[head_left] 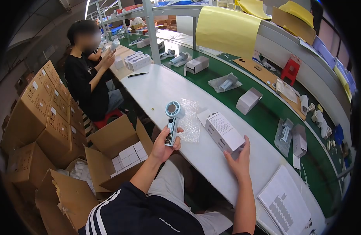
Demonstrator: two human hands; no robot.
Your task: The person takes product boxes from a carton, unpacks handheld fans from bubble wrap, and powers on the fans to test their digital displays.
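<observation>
My left hand (163,145) is closed around the handle of a light blue handheld fan (173,111), its round head up. The fan is above the near edge of the white table (161,86). My right hand (240,159) grips the near end of a white printed box (224,131) lying on the table, thumb on one side and fingers on the other. A flap stands open at the box's far end. Between the fan and the box lies a sheet of bubble wrap (190,127).
A green conveyor belt (262,121) carries bagged fans and boxes behind the table. Printed sheets (286,199) lie at the right. An open carton (110,137) holds small white boxes at my left. Another person (84,74) sits farther along, holding something. A black pen (137,75) lies near stacked boxes (137,60).
</observation>
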